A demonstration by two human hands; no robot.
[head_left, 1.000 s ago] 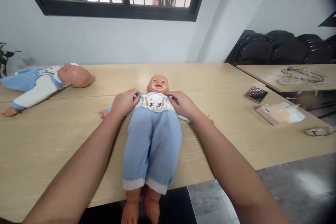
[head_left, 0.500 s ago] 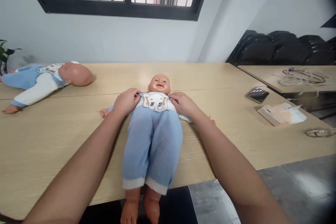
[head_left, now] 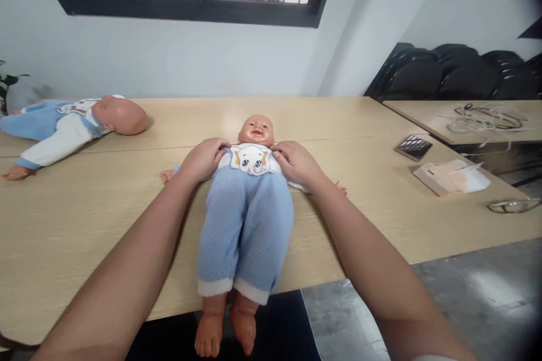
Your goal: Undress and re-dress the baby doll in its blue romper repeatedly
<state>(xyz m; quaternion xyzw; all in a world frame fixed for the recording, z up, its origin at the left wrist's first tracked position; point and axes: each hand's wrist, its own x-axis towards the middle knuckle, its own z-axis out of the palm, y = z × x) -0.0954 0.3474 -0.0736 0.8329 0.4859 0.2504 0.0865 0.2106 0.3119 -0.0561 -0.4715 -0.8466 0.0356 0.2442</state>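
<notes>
A baby doll (head_left: 257, 130) lies on its back on the wooden table, its head toward the window and its bare feet over the near edge. It wears blue fleece overalls (head_left: 245, 220) with an elephant face on the bib (head_left: 253, 161), over a white top. My left hand (head_left: 205, 159) is at the bib's upper left corner, fingers curled on the overalls by the shoulder. Mirroring it, my right hand (head_left: 296, 162) has its fingers closed at the upper right corner. The fingertips are partly hidden. Both doll arms stretch out sideways beneath my wrists.
A second doll (head_left: 71, 118) in like clothes lies at the left back. On the right are a phone (head_left: 414, 148), an open tissue pack (head_left: 451, 176) and glasses (head_left: 513, 206). Coiled cables (head_left: 486, 119) rest on another table, with stacked black chairs (head_left: 457, 73) behind.
The view has shifted slightly, so everything sits a little higher in the picture. Both hands stay at the bib's upper corners, with hardly any movement.
</notes>
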